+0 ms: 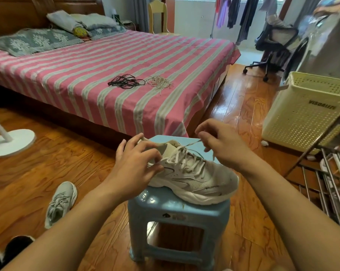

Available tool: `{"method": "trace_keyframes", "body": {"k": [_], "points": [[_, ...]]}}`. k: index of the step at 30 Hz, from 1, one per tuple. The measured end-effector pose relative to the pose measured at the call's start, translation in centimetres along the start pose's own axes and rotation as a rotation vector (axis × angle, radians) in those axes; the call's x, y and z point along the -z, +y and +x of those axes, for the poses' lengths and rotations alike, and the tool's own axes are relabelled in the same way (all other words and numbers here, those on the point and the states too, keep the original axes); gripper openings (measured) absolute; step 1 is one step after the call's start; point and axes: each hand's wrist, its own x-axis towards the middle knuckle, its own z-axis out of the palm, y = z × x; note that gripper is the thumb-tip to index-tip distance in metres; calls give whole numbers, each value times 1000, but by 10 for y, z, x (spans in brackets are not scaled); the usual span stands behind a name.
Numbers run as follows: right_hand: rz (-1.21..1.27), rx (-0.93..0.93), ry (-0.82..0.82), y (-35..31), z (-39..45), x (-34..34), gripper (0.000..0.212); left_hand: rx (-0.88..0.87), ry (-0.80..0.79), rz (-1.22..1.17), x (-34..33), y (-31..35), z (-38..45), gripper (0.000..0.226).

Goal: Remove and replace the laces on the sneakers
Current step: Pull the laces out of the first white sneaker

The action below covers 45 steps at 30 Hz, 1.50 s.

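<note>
A white sneaker (200,178) lies on a light blue plastic stool (177,212), toe pointing right, its white lace (184,155) still threaded through the eyelets. My left hand (137,159) holds the shoe at its collar, fingers curled on the lace near the top eyelets. My right hand (222,145) pinches a lace end and holds it taut above the tongue. The second sneaker (60,202) lies on the floor to the left. On the bed sit a bundle of black laces (125,82) and a bundle of pale laces (159,83).
The bed with a pink striped sheet (110,75) stands behind the stool. A white fan base (10,141) is at the left, a cream laundry basket (306,110) and a metal rack (329,178) at the right, an office chair (273,45) further back. Dark slippers (10,249) lie at bottom left.
</note>
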Motion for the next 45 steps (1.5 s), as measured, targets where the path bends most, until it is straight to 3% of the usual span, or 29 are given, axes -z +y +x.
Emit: {"method": "trace_keyframes", "body": {"k": [3,5,6,8,10,11,14,18,20,22,23,25,27,29,32,34,37,40,42,45], "points": [[21,-66,129,9,2,4,11,-63,-57,-11,1,6,0,10],[97,-144,111,8,3,5,8,-84,-61,-3,1,9,0,9],[220,-231,13,7,2,8,9,-80,-65,5,1,9,0,9],[452,-459,-357,4,-7,15,17,-61,-86,3,4,6,-3,9],[367,-541,-638,3,-16,19,20,-54,-97,-23,5,3,-3,10],[237,-508,-643,4,-17,17,19,-58,-93,-29,5,3,-4,10],[-165,-214,-394,3,-16,2,16,-78,-78,-27,3,4,-4,11],[-323,11,-174,8,-14,-7,6,-75,-101,-38,6,2,-5,9],[-447,-101,142,27,-1,18,8,-78,-106,-28,9,-1,-7,9],[-412,-458,427,60,6,50,11,-76,-107,-25,12,-4,-7,7],[-395,-648,430,76,4,58,17,-76,-113,-26,13,-4,-7,7],[-532,-776,96,91,-5,46,27,-79,-134,-29,15,-2,-6,10],[-564,-574,-148,77,-5,22,43,-71,-130,-21,13,-1,-5,10],[-328,-244,-142,40,-1,5,52,-63,-90,-24,9,1,-5,11],[-103,86,-195,-13,-9,-8,25,-4,-54,-56,2,21,-4,42],[-191,132,-250,-20,-17,-19,17,67,-35,4,-6,37,1,49],[-239,115,-251,-14,-17,-30,19,169,13,48,-15,48,11,35],[-252,132,-227,-11,-15,-32,17,161,99,12,-16,48,17,17],[-293,156,-203,-12,-17,-33,16,137,147,64,-12,46,20,18],[-314,131,-191,-11,-20,-35,18,242,32,82,0,47,23,27]]}}
